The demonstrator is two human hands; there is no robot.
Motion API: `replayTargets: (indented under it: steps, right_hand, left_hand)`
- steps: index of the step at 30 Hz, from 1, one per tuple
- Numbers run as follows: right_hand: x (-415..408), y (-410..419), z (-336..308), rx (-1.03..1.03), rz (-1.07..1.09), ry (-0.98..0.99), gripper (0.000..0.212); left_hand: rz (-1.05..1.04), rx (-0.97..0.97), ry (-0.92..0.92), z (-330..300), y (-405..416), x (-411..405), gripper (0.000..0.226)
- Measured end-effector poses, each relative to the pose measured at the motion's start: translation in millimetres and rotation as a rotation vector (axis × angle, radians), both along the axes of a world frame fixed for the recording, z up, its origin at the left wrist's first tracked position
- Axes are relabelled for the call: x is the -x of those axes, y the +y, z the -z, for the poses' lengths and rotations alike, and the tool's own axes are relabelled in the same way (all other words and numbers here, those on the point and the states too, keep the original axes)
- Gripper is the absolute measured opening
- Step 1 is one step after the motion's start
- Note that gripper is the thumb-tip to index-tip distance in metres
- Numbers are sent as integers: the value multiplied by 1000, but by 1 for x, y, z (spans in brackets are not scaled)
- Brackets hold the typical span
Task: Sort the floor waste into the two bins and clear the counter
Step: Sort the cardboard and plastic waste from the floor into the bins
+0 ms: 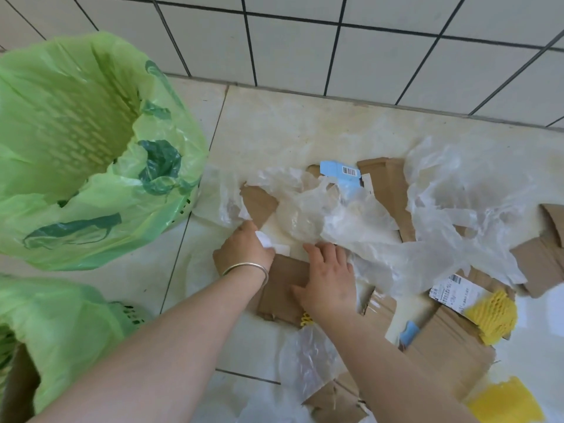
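Observation:
A heap of waste lies on the tiled floor: torn brown cardboard [283, 285], crumpled clear plastic bags [341, 215], yellow foam netting [494, 315] and a light blue carton piece [338, 170]. My left hand [244, 245], with a silver bangle on the wrist, pinches a white scrap of plastic at the cardboard's upper left edge. My right hand [329, 279] rests flat on the same cardboard piece, fingers spread, touching the clear plastic. Two bins lined with green bags stand at the left: one [61, 132] far left, the other [45, 325] at the lower left.
A white tiled wall [335, 56] runs along the back. A shipping label [454, 290] lies on cardboard at the right. More cardboard [335, 401] and a yellow sheet [506, 404] sit near the bottom edge. Brown cardboard shows inside the lower left bin.

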State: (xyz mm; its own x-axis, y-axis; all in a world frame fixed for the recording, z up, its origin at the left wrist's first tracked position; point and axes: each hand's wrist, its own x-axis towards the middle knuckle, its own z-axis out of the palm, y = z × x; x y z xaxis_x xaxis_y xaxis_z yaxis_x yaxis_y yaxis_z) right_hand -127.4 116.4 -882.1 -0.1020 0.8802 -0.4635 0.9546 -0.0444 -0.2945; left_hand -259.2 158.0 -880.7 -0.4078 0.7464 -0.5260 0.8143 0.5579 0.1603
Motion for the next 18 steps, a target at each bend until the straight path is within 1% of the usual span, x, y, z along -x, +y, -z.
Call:
replayTargets:
  steps: [4, 6, 8, 10, 11, 13, 14, 18]
  right_hand:
    - [1, -2, 2, 27, -54, -58, 53]
    - [1, -1, 1, 96, -42, -61, 49]
    - [-1, 1, -2, 186, -34, -17, 43]
    - [-10, 0, -9, 254, -36, 63, 27]
    - [-18, -2, -12, 272, -45, 98, 23]
    - [-35, -8, -16, 268, -80, 127, 26]
    - [-45, -12, -16, 249, -88, 122, 32]
    - [-72, -21, -15, 138, -36, 116, 46]
  left_hand:
    - [47, 55, -71, -4, 3, -1, 29]
    - [81, 94, -135, -4, 2, -1, 35]
    - [89, 104, -220, -5, 1, -1, 43]
    - [109, 90, -299, -8, -1, 0, 49]
    - [127, 85, -331, -11, -2, 2, 51]
    - [142, 85, -380, -13, -4, 6, 54]
    - [135, 90, -394, -14, -4, 9, 55]
    - [88, 94, -384, -13, -2, 17, 55]
